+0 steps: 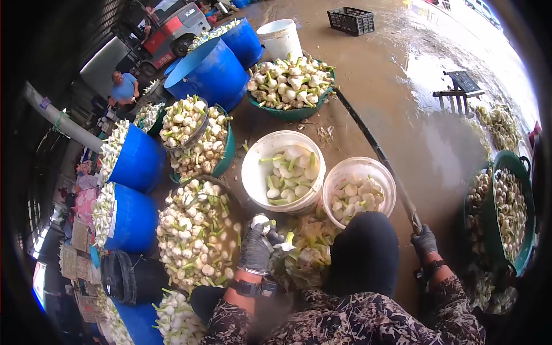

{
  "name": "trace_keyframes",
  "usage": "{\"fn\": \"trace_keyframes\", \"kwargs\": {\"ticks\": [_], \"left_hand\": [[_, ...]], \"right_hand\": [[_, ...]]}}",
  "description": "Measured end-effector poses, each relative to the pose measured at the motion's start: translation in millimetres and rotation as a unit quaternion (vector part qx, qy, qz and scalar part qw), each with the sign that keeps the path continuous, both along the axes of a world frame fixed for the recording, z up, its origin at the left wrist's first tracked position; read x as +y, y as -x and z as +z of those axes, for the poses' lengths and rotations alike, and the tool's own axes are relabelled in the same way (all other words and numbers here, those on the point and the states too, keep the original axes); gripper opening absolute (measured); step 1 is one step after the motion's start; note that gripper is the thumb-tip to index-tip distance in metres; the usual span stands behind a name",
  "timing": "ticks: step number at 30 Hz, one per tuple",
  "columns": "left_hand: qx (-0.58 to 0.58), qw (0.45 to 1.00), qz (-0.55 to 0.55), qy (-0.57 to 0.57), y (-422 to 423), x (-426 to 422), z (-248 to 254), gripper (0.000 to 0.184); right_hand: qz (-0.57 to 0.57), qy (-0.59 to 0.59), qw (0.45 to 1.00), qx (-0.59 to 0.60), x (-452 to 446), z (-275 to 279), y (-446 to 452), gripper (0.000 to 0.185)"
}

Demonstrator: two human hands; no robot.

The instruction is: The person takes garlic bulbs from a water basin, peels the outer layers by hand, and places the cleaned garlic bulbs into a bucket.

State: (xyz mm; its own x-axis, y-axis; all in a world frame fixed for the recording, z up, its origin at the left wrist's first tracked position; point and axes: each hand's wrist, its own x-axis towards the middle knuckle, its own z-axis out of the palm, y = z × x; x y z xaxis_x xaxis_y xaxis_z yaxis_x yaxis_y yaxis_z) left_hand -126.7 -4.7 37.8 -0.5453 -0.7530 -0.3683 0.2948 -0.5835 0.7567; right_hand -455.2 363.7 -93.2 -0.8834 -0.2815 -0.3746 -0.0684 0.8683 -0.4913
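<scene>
My left hand point(255, 252), in a grey glove, is closed around a white garlic bulb point(260, 221). Another trimmed bulb point(286, 242) with a green stem shows beside its fingers; whether the hand holds that one too is unclear. My right hand point(424, 241), also gloved, grips the near end of a long dark pole point(374, 141). The pole's far end meets the rim of a green tub point(296, 113) heaped with garlic. In front of me stand a white bucket point(248, 183) of peeled garlic in water and a smaller white bucket point(393, 190) with more bulbs.
A wide basin of garlic bulbs point(192, 238) sits at my left. Blue drums point(138, 158) filled with garlic line the left side. A green basket point(532, 230) of bulbs is at the right. Farther off are a person point(123, 89), a red forklift point(164, 41) and a black crate point(351, 22).
</scene>
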Motion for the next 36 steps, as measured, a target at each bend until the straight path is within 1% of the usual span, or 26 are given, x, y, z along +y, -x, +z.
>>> {"fn": "trace_keyframes", "kwargs": {"ticks": [1, 2, 4, 5, 6, 9, 11, 13, 15, 16, 17, 18, 19, 20, 22, 23, 24, 26, 28, 29, 30, 31, 32, 33, 35, 36], "left_hand": [[-0.003, 0.999, -0.034, 0.03, -5.7, -5.0, -1.4, 0.03], [-0.009, 0.999, -0.049, -0.009, -11.0, -4.8, 7.5, 0.029], [-0.013, 0.998, -0.052, 0.024, -23.2, -5.7, 0.9, 0.027], [-0.021, 0.998, -0.051, 0.039, -32.0, -2.1, 9.4, 0.026], [-0.043, 0.996, -0.059, 0.051, -42.2, 2.1, 17.7, 0.027], [-0.013, 0.997, -0.021, 0.079, -75.5, 14.0, 9.6, 0.03], [-0.026, 0.997, 0.007, 0.066, -94.4, 22.4, 3.0, 0.026], [-0.037, 0.998, 0.029, 0.048, -104.2, 30.5, -0.6, 0.026], [-0.099, 0.992, 0.053, 0.055, -115.6, 35.5, -6.0, 0.028], [-0.09, 0.994, 0.053, 0.027, -123.7, 35.9, -14.3, 0.028], [-0.081, 0.995, 0.058, 0.003, -128.9, 34.5, -21.7, 0.028], [-0.061, 0.996, 0.057, -0.006, -125.2, 38.0, -17.0, 0.028], [-0.043, 0.997, 0.06, -0.016, -123.2, 42.1, -11.2, 0.029], [-0.072, 0.993, 0.097, -0.006, -125.3, 42.7, -18.4, 0.03], [-0.067, 0.991, 0.11, -0.04, -126.1, 39.7, -25.9, 0.028], [-0.067, 0.988, 0.125, -0.066, -128.1, 37.5, -31.1, 0.028], [-0.067, 0.986, 0.139, -0.066, -123.7, 36.0, -34.2, 0.028], [-0.096, 0.982, 0.151, -0.056, -118.1, 35.7, -33.0, 0.028], [-0.096, 0.982, 0.157, -0.039, -114.4, 37.0, -32.3, 0.026], [-0.157, 0.979, 0.113, 0.062, -118.0, 36.7, -40.4, 0.026], [-0.158, 0.979, 0.123, 0.031, -108.7, 37.6, -25.1, 0.027], [-0.23, 0.96, 0.126, 0.098, -105.8, 39.3, -28.9, 0.027], [-0.139, 0.97, 0.2, -0.022, -94.4, 40.2, -15.5, 0.027], [-0.122, 0.969, 0.212, -0.018, -91.1, 40.1, -11.6, 0.027], [-0.117, 0.976, 0.185, 0.008, -104.1, 36.0, -46.3, 0.026], [-0.114, 0.973, 0.201, -0.009, -101.2, 36.1, -45.3, 0.026]], "right_hand": [[-0.005, 0.019, 0.999, 0.04, 18.2, 0.5, 0.8, 0.03], [-0.007, -0.021, 0.998, 0.064, 32.3, 8.9, -0.9, 0.03], [-0.037, 0.097, 0.994, 0.045, 103.3, -44.7, 8.1, 0.032], [-0.005, 0.057, 0.996, 0.074, 119.6, -39.1, -2.2, 0.032], [0.0, -0.023, 0.999, 0.034, 129.2, -26.9, -11.7, 0.032], [0.021, -0.059, 0.998, -0.005, 192.7, -117.8, -27.3, 0.045], [0.006, -0.039, 0.999, -0.015, 179.6, -135.1, -44.6, 0.052], [0.077, -0.194, 0.972, -0.108, 161.9, -141.2, -48.9, 0.057], [0.048, -0.207, 0.965, -0.154, 125.2, -106.6, -61.3, 0.058], [0.03, -0.235, 0.948, -0.215, 110.3, -95.6, -55.8, 0.057], [0.051, -0.313, 0.917, -0.241, 89.0, -90.4, -42.5, 0.053], [0.087, -0.252, 0.943, -0.197, 65.7, -58.7, -37.4, 0.05], [0.062, -0.222, 0.952, -0.201, 56.7, -81.7, -18.7, 0.045], [0.039, -0.166, 0.977, -0.131, 43.6, -92.6, -3.5, 0.042], [0.024, -0.028, 0.991, -0.127, 34.5, -147.4, 51.8, 0.042], [0.02, 0.006, 0.995, -0.096, 10.0, -133.3, 66.9, 0.043], [0.018, 0.038, 0.997, -0.064, -18.1, -110.2, 79.5, 0.044], [0.044, 0.074, 0.995, -0.04, -57.2, -128.1, 120.5, 0.044], [0.079, 0.133, 0.986, -0.06, -100.0, -170.7, 159.3, 0.045], [0.055, 0.247, 0.959, -0.13, -109.2, -191.2, 167.0, 0.039], [0.068, 0.243, 0.959, -0.129, -123.3, -196.3, 173.6, 0.037], [0.09, 0.215, 0.965, -0.121, -143.9, -199.7, 177.3, 0.036], [0.11, 0.188, 0.97, -0.112, -157.0, -210.3, 186.1, 0.034], [0.124, 0.167, 0.972, -0.106, -168.2, -213.7, 190.3, 0.032], [0.151, 0.134, 0.975, -0.098, -187.0, -215.0, 194.2, 0.029], [0.158, 0.12, 0.976, -0.094, -189.5, -212.9, 195.1, 0.027]]}}
